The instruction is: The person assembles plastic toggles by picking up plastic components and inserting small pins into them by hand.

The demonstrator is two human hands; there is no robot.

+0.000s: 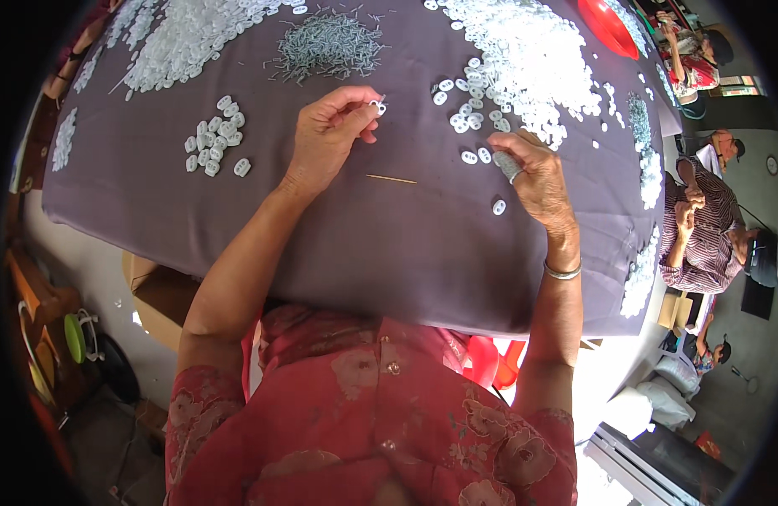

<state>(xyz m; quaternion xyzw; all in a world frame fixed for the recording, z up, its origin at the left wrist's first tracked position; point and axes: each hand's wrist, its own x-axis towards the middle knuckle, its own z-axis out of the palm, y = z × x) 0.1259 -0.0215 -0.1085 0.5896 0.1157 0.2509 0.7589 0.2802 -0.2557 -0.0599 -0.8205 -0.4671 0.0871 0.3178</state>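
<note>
My left hand (pixel 334 131) is closed in a pinch on a small white two-holed plastic piece (pixel 378 108), held above the dark tablecloth. My right hand (pixel 532 173) reaches to the near edge of the large pile of white pieces (pixel 524 51). Its forefinger and thumb are apart, and a grey cover (pixel 507 166) sits on one digit. Right beside those fingertips lie a few loose white pieces (pixel 470 158), and one more piece (pixel 498 207) rests closer to me. Between my hands a thin wooden stick (pixel 391 179) lies on the cloth.
A heap of small grey metal pins (pixel 330 46) lies beyond my left hand. A small group of white pieces (pixel 214 139) is at left, with another big pile (pixel 187 42) behind it. A red basin (pixel 608 27) stands far right. Other people (pixel 709 211) sit along the right.
</note>
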